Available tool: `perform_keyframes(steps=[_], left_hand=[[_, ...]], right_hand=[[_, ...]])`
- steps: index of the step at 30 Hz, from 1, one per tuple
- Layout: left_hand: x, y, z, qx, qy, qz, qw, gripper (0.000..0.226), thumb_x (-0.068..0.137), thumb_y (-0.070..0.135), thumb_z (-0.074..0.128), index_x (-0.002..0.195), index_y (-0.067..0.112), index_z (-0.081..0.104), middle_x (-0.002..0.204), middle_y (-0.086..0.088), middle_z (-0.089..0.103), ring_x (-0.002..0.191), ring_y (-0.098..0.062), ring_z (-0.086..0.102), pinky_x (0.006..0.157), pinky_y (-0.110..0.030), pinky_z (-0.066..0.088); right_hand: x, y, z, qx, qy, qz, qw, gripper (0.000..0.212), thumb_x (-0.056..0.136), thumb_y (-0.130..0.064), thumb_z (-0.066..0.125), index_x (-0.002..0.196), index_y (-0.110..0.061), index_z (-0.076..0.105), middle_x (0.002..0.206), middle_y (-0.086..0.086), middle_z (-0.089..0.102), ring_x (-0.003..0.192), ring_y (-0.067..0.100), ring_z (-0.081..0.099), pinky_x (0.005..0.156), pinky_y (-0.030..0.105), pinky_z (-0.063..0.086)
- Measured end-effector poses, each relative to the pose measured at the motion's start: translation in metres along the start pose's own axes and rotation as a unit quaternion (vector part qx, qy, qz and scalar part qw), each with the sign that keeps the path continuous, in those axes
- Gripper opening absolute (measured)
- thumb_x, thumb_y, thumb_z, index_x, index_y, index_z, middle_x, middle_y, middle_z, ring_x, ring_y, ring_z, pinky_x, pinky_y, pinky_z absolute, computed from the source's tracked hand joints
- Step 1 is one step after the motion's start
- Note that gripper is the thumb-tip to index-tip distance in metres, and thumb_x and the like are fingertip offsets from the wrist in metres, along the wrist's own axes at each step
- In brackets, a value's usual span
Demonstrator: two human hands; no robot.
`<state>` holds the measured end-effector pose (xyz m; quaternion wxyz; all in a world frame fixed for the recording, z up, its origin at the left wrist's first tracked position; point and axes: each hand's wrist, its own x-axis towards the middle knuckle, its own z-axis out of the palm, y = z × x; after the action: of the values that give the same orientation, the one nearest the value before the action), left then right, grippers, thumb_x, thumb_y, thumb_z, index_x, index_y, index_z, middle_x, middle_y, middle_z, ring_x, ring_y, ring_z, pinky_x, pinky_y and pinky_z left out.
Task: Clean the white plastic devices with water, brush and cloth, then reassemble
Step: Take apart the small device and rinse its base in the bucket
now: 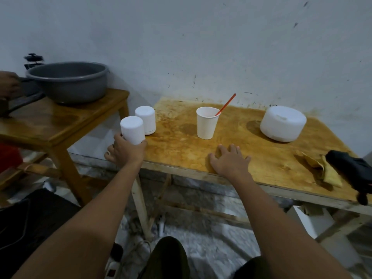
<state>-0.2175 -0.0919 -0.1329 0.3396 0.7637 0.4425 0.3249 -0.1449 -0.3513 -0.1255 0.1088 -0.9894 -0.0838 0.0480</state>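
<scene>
My left hand (125, 153) grips a small white cylindrical device (132, 129) at the wooden table's (251, 158) left corner. A second small white device (146, 119) stands upright just behind it. A wider, dome-shaped white device (282, 123) sits at the table's back right. My right hand (229, 160) rests flat on the table near its front edge, fingers spread, holding nothing. A white paper cup (207, 122) stands mid-table with a red-handled brush (226, 104) leaning in it. A yellow cloth (324, 171) and a black cloth (354, 170) lie at the right edge.
A grey basin (70, 83) sits on a lower wooden side table (60, 121) to the left, where another person's hand (8, 83) shows at the frame edge. The wall runs right behind both tables. A power strip (112, 268) and cables lie on the floor.
</scene>
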Motion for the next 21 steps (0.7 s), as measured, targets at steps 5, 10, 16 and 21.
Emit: perform_keyframes(steps=[5,10,16,21], left_hand=[[0.004,0.000,-0.003,-0.011,-0.017,0.016,1.000,0.072,0.074,0.038,0.081,0.131,0.013,0.045,0.134,-0.013,0.055,0.130,-0.032,0.044,0.114,-0.049,0.018],[-0.019,0.013,-0.009,-0.046,-0.052,0.055,0.996,0.073,0.074,0.034,0.082,0.134,0.012,0.045,0.135,-0.012,0.055,0.130,-0.034,0.041,0.111,-0.046,0.026],[-0.052,0.029,0.007,-0.058,-0.157,0.126,0.978,0.071,0.068,0.048,0.083,0.124,0.019,0.051,0.128,-0.004,0.058,0.129,-0.030,0.040,0.108,-0.047,0.028],[-0.090,0.061,0.028,-0.051,-0.230,0.161,0.958,0.080,0.066,0.054,0.082,0.131,0.021,0.049,0.127,0.000,0.056,0.128,-0.029,0.037,0.099,-0.042,0.035]], right_hand=[[-0.001,0.000,0.001,-0.001,0.009,-0.005,1.000,0.067,0.095,-0.063,0.024,0.154,-0.030,0.022,0.164,0.009,0.008,0.151,0.029,0.002,0.116,0.064,0.002],[-0.003,0.000,0.001,0.000,0.012,-0.008,1.000,0.067,0.096,-0.064,0.024,0.154,-0.030,0.021,0.164,0.010,0.007,0.151,0.030,0.001,0.116,0.064,0.002],[-0.003,0.007,-0.002,0.010,0.004,-0.030,0.999,0.067,0.096,-0.064,0.026,0.153,-0.029,0.026,0.164,0.009,0.009,0.151,0.028,0.004,0.117,0.061,0.004],[-0.002,0.031,-0.019,0.217,0.007,-0.040,0.975,0.052,0.097,-0.059,0.033,0.122,-0.023,0.061,0.133,0.003,0.057,0.127,0.026,0.048,0.101,0.042,0.039]])
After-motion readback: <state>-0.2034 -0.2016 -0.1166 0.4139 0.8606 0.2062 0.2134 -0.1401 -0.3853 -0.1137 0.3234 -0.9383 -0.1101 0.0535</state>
